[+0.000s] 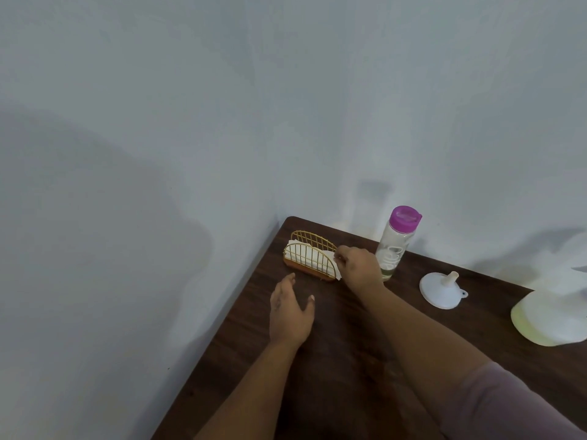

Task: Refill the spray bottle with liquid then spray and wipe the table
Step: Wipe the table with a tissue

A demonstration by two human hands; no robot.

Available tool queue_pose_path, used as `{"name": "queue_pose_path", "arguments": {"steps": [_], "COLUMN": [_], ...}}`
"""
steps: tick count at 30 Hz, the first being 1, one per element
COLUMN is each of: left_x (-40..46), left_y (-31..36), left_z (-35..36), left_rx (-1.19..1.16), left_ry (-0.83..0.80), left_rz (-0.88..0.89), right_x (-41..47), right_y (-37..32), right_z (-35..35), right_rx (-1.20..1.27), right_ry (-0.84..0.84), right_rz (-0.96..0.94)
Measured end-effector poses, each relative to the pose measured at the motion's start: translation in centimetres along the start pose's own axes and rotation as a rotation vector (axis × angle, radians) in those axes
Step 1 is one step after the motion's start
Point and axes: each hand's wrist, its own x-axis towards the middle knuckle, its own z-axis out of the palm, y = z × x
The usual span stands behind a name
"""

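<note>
Your left hand (290, 315) hovers open, fingers spread, over the dark woodgrain table (333, 376), holding nothing. Right hand (357, 268) pinches a white napkin (330, 260) at the gold wire holder (309, 257) near the far left corner. Steady the holder's wooden base with the left, pull one sheet straight up. Spray bottle (549, 315), pale translucent plastic, sits at the right edge; white funnel (441, 290) lies upturned beside the clear purple-capped bottle (395, 242).

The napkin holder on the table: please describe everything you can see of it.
The napkin holder is two arched grids of gold-coloured wire on a brown, wood-looking base. It stands upright near the far left corner of the dark table, with white napkins between the arches. The right hand pinches a napkin at its right end; the left hand hovers nearby, apart.
</note>
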Motion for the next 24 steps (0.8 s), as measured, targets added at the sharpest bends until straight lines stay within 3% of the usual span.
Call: {"name": "queue_pose_path", "arguments": {"steps": [5,8,11,14,18,24], "left_x": [0.1,0.3,0.5,0.5,0.5,0.6], "left_y": [0.1,0.2,0.4,0.8,1.2,1.4], "left_z": [-0.1,-0.1,0.1,0.2,0.3,0.6], "left_rx": [-0.012,-0.017,-0.036,-0.041,-0.037,-0.110], "left_ry": [-0.001,0.000,0.001,0.006,0.016,0.022], "left_rz": [-0.004,-0.003,-0.014,-0.015,-0.004,-0.023], "right_x": [-0.1,0.0,0.6,1.5,1.8,1.2], "right_y": [0.4,0.1,-0.5,-1.4,-2.4,-3.8], "right_z": [-0.3,-0.4,-1.0,-2.2,-3.6,-6.0], "right_rx": [0.040,0.182,0.461,0.765,0.664,0.758], "right_ry": [0.161,0.111,0.122,0.029,-0.077,0.008], "right_rz": [-0.115,-0.105,0.114,0.302,0.242,0.244]}}
